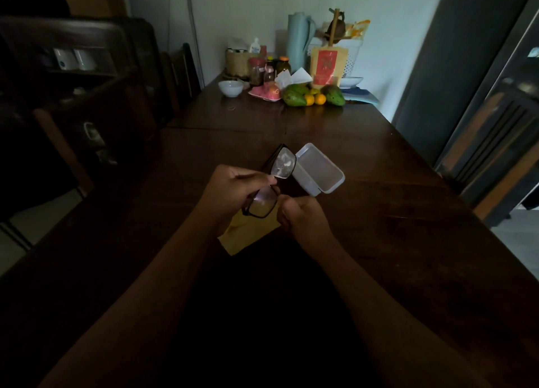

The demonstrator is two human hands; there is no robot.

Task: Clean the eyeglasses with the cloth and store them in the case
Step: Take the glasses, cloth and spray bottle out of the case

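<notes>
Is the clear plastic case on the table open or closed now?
Open. The clear plastic case has its lid swung back, its hollow inside showing; nothing visible inside.

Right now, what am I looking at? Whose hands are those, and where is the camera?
The camera sits on a person's head, looking down at their own arms. The left hand holds black eyeglasses above a dark wooden table. The right hand is closed beside them, seemingly pinching the yellow cloth under the glasses. Just past the hands, a clear plastic case lies open, waiting for the glasses. At the table's far end are fruit, jars and a white bowl.
</notes>
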